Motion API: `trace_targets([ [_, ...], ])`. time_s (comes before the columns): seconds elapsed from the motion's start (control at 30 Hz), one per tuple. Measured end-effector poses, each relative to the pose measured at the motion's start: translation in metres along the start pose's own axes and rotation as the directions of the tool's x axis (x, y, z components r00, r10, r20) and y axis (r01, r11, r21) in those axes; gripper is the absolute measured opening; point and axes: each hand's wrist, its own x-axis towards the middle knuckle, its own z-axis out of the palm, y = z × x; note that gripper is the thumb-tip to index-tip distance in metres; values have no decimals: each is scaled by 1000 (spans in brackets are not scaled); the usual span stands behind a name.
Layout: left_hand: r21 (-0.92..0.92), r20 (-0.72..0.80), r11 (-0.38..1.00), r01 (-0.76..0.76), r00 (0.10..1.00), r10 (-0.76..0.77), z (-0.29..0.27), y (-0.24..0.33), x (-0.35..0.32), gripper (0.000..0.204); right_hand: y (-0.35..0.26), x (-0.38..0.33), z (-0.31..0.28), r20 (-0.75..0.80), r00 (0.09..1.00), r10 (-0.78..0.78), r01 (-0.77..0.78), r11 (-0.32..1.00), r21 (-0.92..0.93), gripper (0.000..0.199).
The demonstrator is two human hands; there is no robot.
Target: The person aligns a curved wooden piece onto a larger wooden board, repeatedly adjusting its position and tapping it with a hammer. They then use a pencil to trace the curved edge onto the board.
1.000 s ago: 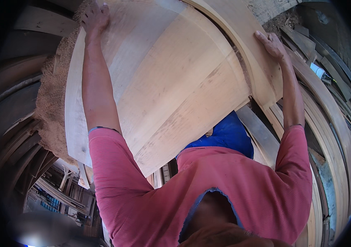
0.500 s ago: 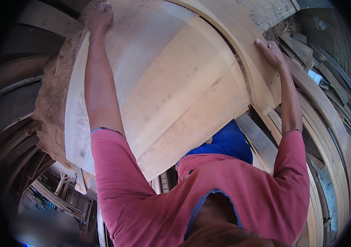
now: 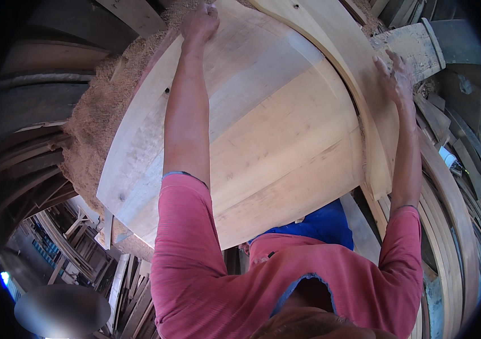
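Left hand fingertips: cut off by top edge
Wooden panel lower edge: hidden behind pink sleeve
Lower-left corner: blurred oval patch

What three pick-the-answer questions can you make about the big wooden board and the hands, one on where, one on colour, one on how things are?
1. Where is the left hand?
A. On the far top edge of the wide pale wooden panel
B. In a pocket
C. On the floor

2. What colour are the sleeves on the person's arms?
A. Green
B. Pinkish red
C. White

3. How is the right hand?
A. Curled round a hammer
B. Hanging by the side
C. Fingers spread, pressed on the curved pale wooden board at the panel's right edge

Answers:
1 A, the arm stretches up the panel to its far edge, beside the heap of sawdust.
2 B, both short sleeves are pinkish red.
3 C, the fingers lie open against the wood, with no tool in them.
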Motion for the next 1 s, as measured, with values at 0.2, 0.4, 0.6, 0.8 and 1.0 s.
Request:
trace_targets([
  [0.2, -59, 82, 997, 56, 995, -52, -10, 22, -11, 52, -56, 79, 40, 134, 990, -47, 35, 995, 93, 84],
  [0.4, -26, 62, 997, 66, 996, -64, -13, 31, -19, 50, -73, 104, 35, 291, 957, 7, -73, 974, 216, 94],
  [0.6, -41, 9, 999, -14, 1000, 15, -12, 35, -30, 43, -88, 116, 50, 180, 978, -109, 32, 923, 383, 99],
  [0.8, -44, -76, 999, -30, 997, 26, -12, 34, -31, 38, -87, 138, 47, 280, 958, -70, -9, 962, 272, 93],
  [1.0, -87, -35, 995, -50, 998, 47, -16, 32, -29, 39, -79, 140, 56, 169, 979, -117, 72, 965, 253, 94],
])
